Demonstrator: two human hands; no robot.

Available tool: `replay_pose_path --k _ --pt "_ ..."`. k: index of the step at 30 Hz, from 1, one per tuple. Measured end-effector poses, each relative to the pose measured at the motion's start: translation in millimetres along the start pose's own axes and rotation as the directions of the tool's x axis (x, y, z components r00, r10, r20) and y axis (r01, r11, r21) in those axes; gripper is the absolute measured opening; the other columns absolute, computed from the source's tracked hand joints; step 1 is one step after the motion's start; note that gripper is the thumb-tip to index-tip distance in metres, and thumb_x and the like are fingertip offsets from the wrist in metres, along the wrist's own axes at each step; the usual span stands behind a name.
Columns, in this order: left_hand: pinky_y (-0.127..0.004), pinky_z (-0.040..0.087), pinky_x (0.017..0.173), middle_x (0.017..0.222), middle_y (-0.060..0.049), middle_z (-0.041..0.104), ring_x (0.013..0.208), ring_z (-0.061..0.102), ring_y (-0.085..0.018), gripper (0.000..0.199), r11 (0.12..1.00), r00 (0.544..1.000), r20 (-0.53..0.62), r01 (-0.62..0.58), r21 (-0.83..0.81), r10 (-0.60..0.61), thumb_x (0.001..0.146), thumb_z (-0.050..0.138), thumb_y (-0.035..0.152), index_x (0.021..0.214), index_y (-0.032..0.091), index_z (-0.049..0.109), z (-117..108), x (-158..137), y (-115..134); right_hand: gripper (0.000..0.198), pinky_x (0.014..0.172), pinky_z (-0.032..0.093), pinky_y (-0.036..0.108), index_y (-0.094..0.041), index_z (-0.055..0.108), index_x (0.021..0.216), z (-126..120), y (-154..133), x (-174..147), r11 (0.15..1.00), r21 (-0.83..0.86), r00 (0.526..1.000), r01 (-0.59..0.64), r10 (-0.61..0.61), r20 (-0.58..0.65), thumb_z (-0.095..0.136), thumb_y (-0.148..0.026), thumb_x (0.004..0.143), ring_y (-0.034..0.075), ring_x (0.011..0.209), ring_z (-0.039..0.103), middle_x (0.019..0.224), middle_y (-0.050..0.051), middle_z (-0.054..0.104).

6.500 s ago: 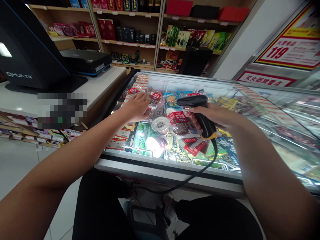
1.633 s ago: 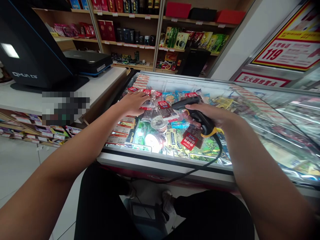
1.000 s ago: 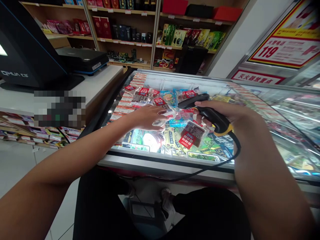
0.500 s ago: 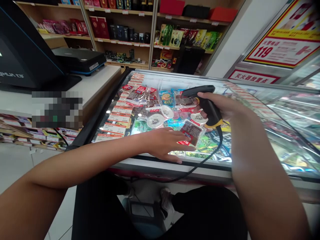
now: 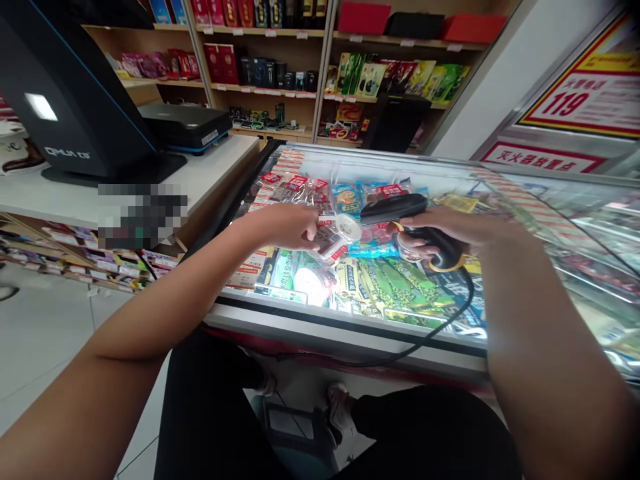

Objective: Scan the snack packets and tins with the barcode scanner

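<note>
My right hand (image 5: 435, 233) is wrapped around a black and yellow barcode scanner (image 5: 393, 208). The scanner's nose points left over the glass-topped display case. My left hand (image 5: 290, 225) has its fingers closed at the edge of a clear snack packet (image 5: 331, 241) with dark contents and a red strip. Just right of those fingers is a white round tub (image 5: 348, 228). Another round tub (image 5: 409, 248) shows partly behind the right fingers. More snack packets (image 5: 295, 190) with red labels and a blue packet (image 5: 349, 197) lie toward the far side.
The scanner's black cable (image 5: 425, 343) loops down over the case's front rim (image 5: 350, 328). A counter (image 5: 220, 157) at left carries a black terminal (image 5: 80, 127) and a flat scale (image 5: 185, 123). Stocked shelves (image 5: 275, 40) stand behind. Below, my legs are close to the case.
My left hand has drawn back to the left, its spread fingers now closed on the dark packet, which moved left with it. The scanner has dipped and tilted flatter. The view has shifted left.
</note>
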State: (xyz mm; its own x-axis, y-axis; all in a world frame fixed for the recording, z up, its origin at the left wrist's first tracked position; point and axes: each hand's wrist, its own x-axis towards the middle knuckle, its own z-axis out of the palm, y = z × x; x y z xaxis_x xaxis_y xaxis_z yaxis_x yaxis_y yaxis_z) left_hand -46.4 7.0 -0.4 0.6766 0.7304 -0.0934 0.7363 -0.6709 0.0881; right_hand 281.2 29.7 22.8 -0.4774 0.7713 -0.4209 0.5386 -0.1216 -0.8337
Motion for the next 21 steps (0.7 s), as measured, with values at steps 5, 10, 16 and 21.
replay_pose_path --k 5,10,16,21 --pt "-0.035 0.049 0.088 0.110 -0.009 0.079 0.097 0.070 -0.024 0.037 0.997 1.000 0.029 0.006 -0.079 -0.004 0.095 0.059 0.049 0.110 0.024 0.081 -4.2 -2.1 -9.7 0.036 0.047 0.033 0.025 -0.019 0.060 0.083 4.9 7.8 12.5 0.997 0.063 0.996 -0.046 0.041 0.085 0.080 -0.048 0.088 0.010 0.055 0.037 0.065 -0.001 0.043" --pt "-0.037 0.050 0.093 0.113 -0.009 0.079 0.099 0.072 -0.024 0.038 0.996 1.000 0.006 -0.016 -0.086 0.017 0.096 0.057 0.049 0.107 0.024 0.082 -1.6 -1.5 -11.5 0.039 0.044 0.035 0.024 -0.021 0.061 0.087 10.2 7.2 13.5 0.996 -0.010 0.996 -0.089 0.089 0.031 0.083 -0.053 0.084 0.011 0.053 0.041 0.065 -0.001 0.046" --pt "-0.037 0.051 0.092 0.109 -0.009 0.080 0.102 0.072 -0.025 0.040 0.997 0.998 -0.022 -0.057 -0.051 0.056 0.097 0.054 0.049 0.108 0.024 0.082 0.0 -0.8 -12.6 0.037 0.046 0.039 0.026 -0.021 0.061 0.079 11.7 3.0 10.3 0.998 -0.052 0.998 -0.038 0.040 0.041 0.081 -0.052 0.085 0.012 0.054 0.043 0.065 0.001 0.049" --pt "-0.036 0.050 0.092 0.118 -0.007 0.077 0.098 0.071 -0.021 0.034 0.994 0.996 -0.022 -0.091 -0.067 0.090 0.097 0.055 0.041 0.102 0.024 0.083 1.1 -0.4 -16.2 0.039 0.045 0.038 0.026 -0.021 0.060 0.080 15.9 -1.0 7.0 0.997 -0.054 0.997 -0.059 0.062 0.050 0.081 -0.054 0.085 0.012 0.054 0.044 0.065 0.001 0.050"
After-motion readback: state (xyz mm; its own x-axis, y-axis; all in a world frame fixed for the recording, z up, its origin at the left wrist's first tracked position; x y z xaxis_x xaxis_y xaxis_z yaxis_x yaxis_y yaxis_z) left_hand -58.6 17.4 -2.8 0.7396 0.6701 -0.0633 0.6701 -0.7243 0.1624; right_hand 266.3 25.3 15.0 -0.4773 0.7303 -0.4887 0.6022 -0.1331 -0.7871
